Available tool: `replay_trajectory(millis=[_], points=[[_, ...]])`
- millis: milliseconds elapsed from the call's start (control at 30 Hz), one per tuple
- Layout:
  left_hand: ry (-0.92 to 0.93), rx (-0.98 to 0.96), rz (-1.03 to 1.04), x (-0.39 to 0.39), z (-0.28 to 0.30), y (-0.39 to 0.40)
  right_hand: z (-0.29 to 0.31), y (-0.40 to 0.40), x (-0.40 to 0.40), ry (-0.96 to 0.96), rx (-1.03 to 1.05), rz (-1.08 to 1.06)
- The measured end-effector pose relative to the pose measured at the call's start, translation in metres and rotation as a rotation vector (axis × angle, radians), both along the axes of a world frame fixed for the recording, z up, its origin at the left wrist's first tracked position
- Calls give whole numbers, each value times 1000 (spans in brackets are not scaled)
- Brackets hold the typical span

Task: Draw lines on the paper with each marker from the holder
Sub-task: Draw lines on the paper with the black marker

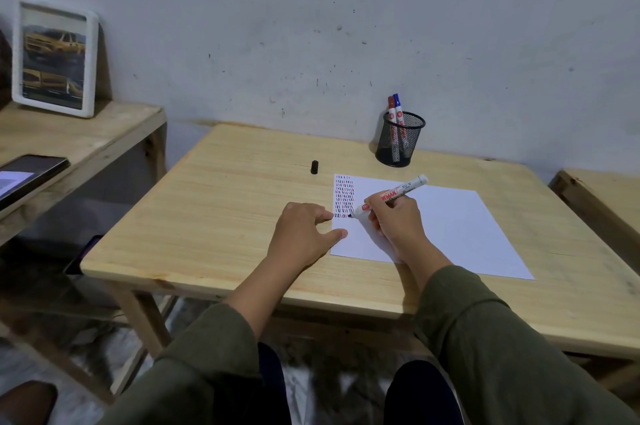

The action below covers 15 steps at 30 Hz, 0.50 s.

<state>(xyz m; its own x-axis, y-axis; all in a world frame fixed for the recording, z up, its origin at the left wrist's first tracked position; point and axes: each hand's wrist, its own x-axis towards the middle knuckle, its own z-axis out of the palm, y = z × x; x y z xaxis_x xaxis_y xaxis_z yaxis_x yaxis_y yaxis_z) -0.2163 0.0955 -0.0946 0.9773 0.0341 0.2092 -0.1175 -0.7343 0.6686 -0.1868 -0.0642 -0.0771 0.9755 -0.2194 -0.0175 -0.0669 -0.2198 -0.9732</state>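
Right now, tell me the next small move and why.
Probably a short black stroke beside the last marks. The right hand holds the uncapped marker with its tip at the bottom row of dashes on the paper, and the left hand steadies the sheet's edge.

The table (221, 203) is smooth light wood, the paper (460, 227) is flat matt white, the holder (400, 144) is black wire mesh, and the marker (391, 197) is shiny white plastic.

Likely home: framed photo (53, 57), wooden table (242, 203)
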Motion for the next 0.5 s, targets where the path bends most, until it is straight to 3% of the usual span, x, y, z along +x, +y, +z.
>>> replay_trajectory(millis=[233,500], points=[[3,-10,-4,0,1,0,2,0,-2,-5,3,0],[37,-88,18,6,0,2,12,-4,1,20,274,-60]])
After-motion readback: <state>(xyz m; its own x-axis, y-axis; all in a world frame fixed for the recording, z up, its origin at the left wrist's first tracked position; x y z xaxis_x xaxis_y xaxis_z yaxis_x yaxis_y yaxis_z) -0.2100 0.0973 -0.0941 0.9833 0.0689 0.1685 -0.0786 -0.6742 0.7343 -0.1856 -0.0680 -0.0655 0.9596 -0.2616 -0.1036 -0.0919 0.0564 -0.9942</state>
